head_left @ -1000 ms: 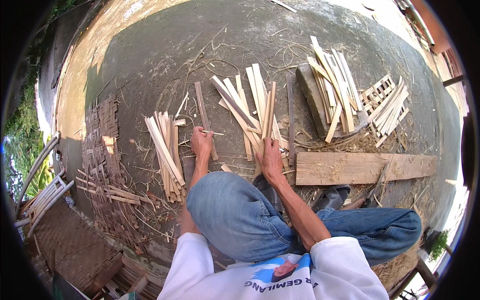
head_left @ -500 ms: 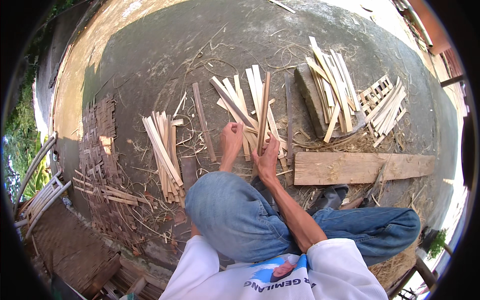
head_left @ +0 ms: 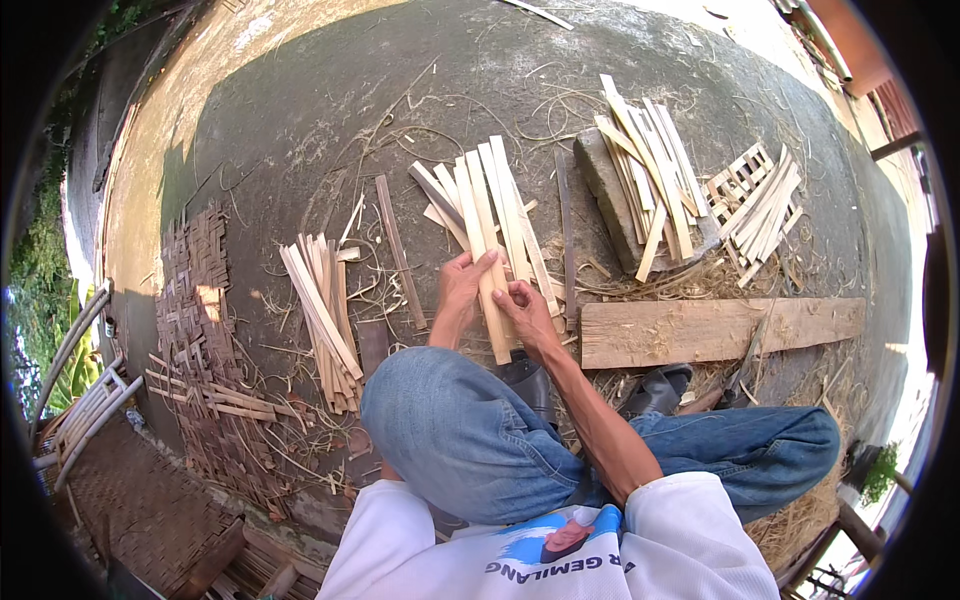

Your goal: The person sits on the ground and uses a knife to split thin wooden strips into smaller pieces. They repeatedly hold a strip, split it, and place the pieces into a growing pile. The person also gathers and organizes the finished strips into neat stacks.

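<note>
Between my knees, a pale flat bamboo strip (head_left: 493, 318) slants away from me with its broad face up. My left hand (head_left: 461, 288) pinches it from the left, thumb pressed on its face. A little nearer to me, the fingers of my right hand (head_left: 528, 318) close on its right edge. Just beyond my hands more pale bamboo strips (head_left: 512, 205) lie fanned out on the ground, partly overlapped by the held one. A darker strip (head_left: 440, 192) crosses that fan on the left.
A bundle of strips (head_left: 320, 320) lies to the left, near a torn woven mat (head_left: 195, 300). On the right, a stone block (head_left: 605, 195) carries several strips, and a wooden plank (head_left: 690, 332) lies before it. Further right are more strips (head_left: 765, 215). Shavings litter the concrete.
The strip in my hands has turned from its narrow brown side to its pale broad face and come closer to me. My left hand has moved onto it.
</note>
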### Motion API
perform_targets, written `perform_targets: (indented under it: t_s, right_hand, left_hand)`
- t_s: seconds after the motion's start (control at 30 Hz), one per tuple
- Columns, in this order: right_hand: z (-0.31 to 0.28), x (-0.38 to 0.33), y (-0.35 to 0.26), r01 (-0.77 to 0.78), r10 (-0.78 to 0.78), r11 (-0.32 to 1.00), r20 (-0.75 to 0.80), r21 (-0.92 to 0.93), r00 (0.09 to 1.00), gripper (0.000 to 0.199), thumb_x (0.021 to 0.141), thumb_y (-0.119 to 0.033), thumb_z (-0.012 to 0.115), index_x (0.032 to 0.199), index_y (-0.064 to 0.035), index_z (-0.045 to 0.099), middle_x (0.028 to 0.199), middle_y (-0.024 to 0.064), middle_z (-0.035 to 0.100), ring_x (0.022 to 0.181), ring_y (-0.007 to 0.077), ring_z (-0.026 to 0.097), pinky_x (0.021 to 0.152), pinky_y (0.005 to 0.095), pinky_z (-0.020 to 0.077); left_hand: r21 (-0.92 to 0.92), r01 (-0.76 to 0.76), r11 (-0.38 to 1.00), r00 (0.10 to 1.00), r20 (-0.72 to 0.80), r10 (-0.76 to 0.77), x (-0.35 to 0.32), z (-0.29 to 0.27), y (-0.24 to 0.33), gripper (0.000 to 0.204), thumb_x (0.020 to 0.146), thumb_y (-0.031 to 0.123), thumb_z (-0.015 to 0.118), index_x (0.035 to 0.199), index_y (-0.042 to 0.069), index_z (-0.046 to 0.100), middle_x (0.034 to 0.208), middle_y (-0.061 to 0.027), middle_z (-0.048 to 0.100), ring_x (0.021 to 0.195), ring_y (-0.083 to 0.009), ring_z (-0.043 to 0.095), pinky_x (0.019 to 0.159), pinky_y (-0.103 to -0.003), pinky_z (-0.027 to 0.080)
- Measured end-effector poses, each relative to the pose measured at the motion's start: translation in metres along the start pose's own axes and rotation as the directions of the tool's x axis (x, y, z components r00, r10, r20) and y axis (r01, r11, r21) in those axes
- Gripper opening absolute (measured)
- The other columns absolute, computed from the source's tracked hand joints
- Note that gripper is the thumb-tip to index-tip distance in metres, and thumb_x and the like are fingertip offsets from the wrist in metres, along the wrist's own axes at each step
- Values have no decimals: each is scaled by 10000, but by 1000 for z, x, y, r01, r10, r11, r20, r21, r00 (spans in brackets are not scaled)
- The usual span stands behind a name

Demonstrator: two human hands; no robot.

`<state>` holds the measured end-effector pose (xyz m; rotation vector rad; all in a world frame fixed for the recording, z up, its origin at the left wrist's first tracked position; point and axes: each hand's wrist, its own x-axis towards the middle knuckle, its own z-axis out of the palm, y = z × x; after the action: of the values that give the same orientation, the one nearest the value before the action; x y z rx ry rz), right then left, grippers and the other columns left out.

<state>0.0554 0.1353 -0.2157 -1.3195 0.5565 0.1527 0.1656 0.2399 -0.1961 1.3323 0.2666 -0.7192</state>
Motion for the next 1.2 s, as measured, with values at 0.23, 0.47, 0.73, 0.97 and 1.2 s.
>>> perform_targets:
  t_s: [0.23, 0.47, 0.73, 0.97, 1.2]
  right_hand:
    - [7, -19, 9, 35, -9, 971, -107, 236, 994, 210, 1064, -191, 484, 1125, 0, 422, 1070, 223, 687, 888, 270, 727, 807, 348, 614]
    - [6, -16, 8, -100, 98, 991, 25, 89, 995, 248, 1049, -241, 510, 1175, -29, 479, 845, 92, 661, 634, 143, 613, 565, 297, 543]
    - [-30, -8, 0, 74, -65, 997, -262, 26, 963, 230, 1072, -273, 465, 1131, -51, 463, 875, 61, 655, 585, 75, 531, 517, 250, 499]
    - [-30, -9, 4, 74, -71, 997, -275, 1, 959, 222, 1073, -270, 459, 1109, -52, 476, 803, 31, 613, 579, 74, 520, 506, 242, 463]
    - [-35, -13, -4, 30, -53, 995, -266, -93, 963, 246, 1062, -271, 492, 1093, -37, 562, 776, 24, 577, 566, 83, 507, 527, 256, 465]
  left_hand:
    - [-360, -4, 933, 996, -86, -29, 8, -20, -19, 456, 1027, 290, 586, 1355, -14, 495, 1260, -215, 614, 1054, -298, 668, 977, -407, 563]
    - [-156, -54, 986, 975, -220, 19, 4, 25, -23, 407, 986, 396, 654, 1054, 2, 725, 892, -61, 693, 779, -114, 595, 685, -261, 483]
    - [711, 50, 701, 760, -482, 436, 76, -27, -7, 531, 835, 500, 755, 970, -5, 664, 937, -140, 683, 907, -278, 659, 806, -415, 509]
    - [631, 156, 760, 836, -494, 238, 91, -19, -2, 405, 811, 301, 798, 1045, 0, 665, 972, -123, 701, 867, -216, 656, 773, -361, 511]
    - [21, -308, 951, 921, -244, 304, 75, -52, 0, 233, 1013, 217, 612, 1120, 56, 483, 1016, -126, 681, 879, -224, 701, 764, -384, 595]
